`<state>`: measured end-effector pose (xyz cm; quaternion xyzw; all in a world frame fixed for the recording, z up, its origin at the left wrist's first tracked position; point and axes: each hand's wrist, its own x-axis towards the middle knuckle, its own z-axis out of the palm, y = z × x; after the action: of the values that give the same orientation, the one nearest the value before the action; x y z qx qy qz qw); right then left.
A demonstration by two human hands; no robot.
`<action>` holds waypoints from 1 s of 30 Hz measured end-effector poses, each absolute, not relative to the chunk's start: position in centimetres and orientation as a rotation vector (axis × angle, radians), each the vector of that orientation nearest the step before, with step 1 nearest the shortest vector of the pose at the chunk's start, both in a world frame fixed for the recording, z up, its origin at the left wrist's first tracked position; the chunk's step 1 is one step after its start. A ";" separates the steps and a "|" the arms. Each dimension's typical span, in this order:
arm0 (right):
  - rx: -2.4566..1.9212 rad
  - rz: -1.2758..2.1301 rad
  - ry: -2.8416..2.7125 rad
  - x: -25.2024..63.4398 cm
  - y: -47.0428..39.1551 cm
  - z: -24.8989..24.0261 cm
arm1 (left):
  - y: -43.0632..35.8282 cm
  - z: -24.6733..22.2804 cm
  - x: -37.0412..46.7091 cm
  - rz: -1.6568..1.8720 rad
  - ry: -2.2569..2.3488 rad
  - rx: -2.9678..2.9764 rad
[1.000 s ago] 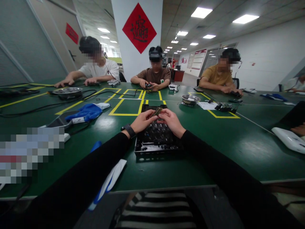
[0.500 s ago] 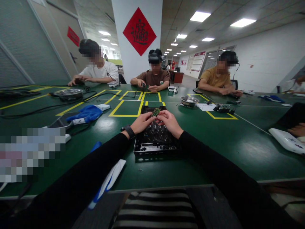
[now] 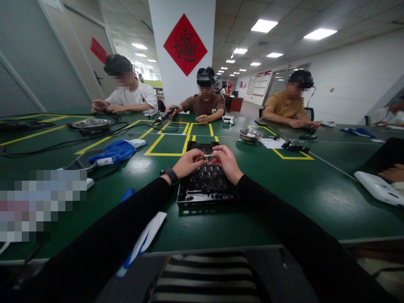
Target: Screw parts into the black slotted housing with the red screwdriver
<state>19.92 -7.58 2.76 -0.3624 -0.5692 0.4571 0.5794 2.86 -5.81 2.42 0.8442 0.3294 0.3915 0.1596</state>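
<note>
Between the fingertips of both hands is a small circuit board (image 3: 207,157), now seen nearly edge-on. My left hand (image 3: 188,163) pinches its left end, and my right hand (image 3: 227,162) grips the right end. Both hands are over an open black casing (image 3: 206,195) that lies on the green table. Dark moulded shapes and small parts show inside the casing, too small to name. Its far part is partly hidden behind my hands.
Left of my arm lie a blue-and-white glove (image 3: 116,150) and another glove (image 3: 145,240) at the table edge. Metal bowls (image 3: 250,134) (image 3: 91,123), black parts (image 3: 295,145) and a white device (image 3: 377,187) stand on the green table (image 3: 328,210). Several people sit around it.
The circuit board has turned from showing its green face to nearly edge-on between my fingers. Across the table, a person has moved a dark tool toward the left.
</note>
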 end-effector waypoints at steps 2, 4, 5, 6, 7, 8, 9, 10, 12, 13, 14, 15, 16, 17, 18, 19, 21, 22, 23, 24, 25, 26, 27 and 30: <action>-0.858 0.991 -1.320 20.1 -7.3 2.5 | -5.6 2.3 2.9 1.122 0.928 2.422; -0.863 0.904 -1.320 20.2 -7.1 2.2 | -5.5 2.2 2.9 1.112 0.914 2.435; -0.860 0.878 -1.328 20.2 -6.9 2.1 | -5.5 2.2 2.9 1.106 0.912 2.440; -0.855 0.865 -1.337 20.2 -6.8 2.0 | -5.6 2.2 2.9 1.098 0.915 2.444; -0.851 0.863 -1.349 20.3 -6.7 1.9 | -5.6 2.3 2.9 1.086 0.921 2.445; -0.849 0.862 -1.359 20.3 -6.7 1.9 | -5.7 2.3 2.9 1.073 0.929 2.443; -0.851 0.863 -1.367 20.3 -6.7 1.8 | -5.7 2.3 2.9 1.056 0.935 2.440; -0.854 0.863 -1.373 20.2 -6.7 1.8 | -5.8 2.3 2.9 1.037 0.939 2.438; -0.862 0.857 -1.384 20.2 -6.7 1.9 | -5.9 2.4 2.9 1.007 0.950 2.434; -0.865 0.853 -1.391 20.2 -6.8 1.9 | -6.0 2.4 2.9 0.995 0.959 2.434; -0.867 0.850 -1.396 20.2 -6.8 2.0 | -6.0 2.4 2.9 0.988 0.970 2.437; -0.869 0.849 -1.402 20.2 -6.9 2.0 | -6.0 2.4 2.9 0.987 0.979 2.442; -0.867 0.850 -1.409 20.2 -6.9 2.1 | -6.0 2.4 2.9 0.991 0.987 2.449; -0.865 0.852 -1.414 20.2 -7.0 2.1 | -5.9 2.4 2.9 0.999 0.990 2.457; -0.861 0.853 -1.419 20.2 -7.1 2.2 | -5.9 2.3 2.9 1.008 0.988 2.466; -0.858 0.851 -1.424 20.2 -7.2 2.2 | -5.9 2.3 2.9 1.018 0.983 2.474; -0.856 0.844 -1.430 20.1 -7.3 2.3 | -5.8 2.3 2.9 1.030 0.969 2.491; -0.858 0.842 -1.431 20.1 -7.3 2.4 | -5.8 2.3 2.9 1.033 0.960 2.497; -0.860 0.843 -1.431 20.1 -7.4 2.4 | -5.8 2.3 2.9 1.038 0.952 2.502; -0.861 0.846 -1.429 20.2 -7.4 2.4 | -5.8 2.3 2.9 1.043 0.945 2.506; -0.860 0.849 -1.427 20.1 -7.4 2.4 | -5.7 2.3 2.9 1.048 0.940 2.508; -0.859 0.849 -1.427 20.1 -7.4 2.4 | -5.7 2.3 2.9 1.051 0.939 2.510; -0.857 0.845 -1.428 20.1 -7.4 2.4 | -5.7 2.3 2.9 1.053 0.942 2.509; -0.855 0.831 -1.445 20.1 -7.3 2.4 | -5.7 2.3 2.9 1.053 0.962 2.480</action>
<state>20.10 -7.35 2.39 -0.3677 -0.6214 0.3573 0.5925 2.88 -5.70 2.29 0.8584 0.3330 0.3643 0.1397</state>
